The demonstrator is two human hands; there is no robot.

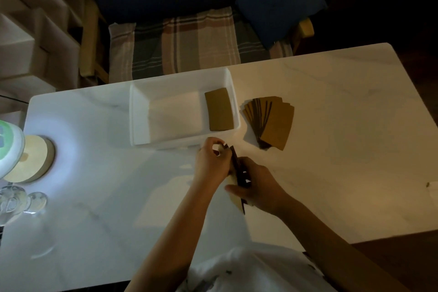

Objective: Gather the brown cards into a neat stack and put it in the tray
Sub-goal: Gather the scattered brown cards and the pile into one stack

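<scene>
Both your hands, left hand (pixel 211 161) and right hand (pixel 254 185), clench a stack of cards (pixel 238 173) on edge, near the tray's (pixel 139 116) front rim. Cards look thin, light, slippery; pinch the long edges so none slide.

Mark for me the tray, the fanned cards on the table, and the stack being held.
tray (pixel 139 116): head view, bare left floor by the wall.
fanned cards (pixel 277 125): head view, top card's face.
held stack (pixel 237 163): head view, dark edge between both hands.
</scene>
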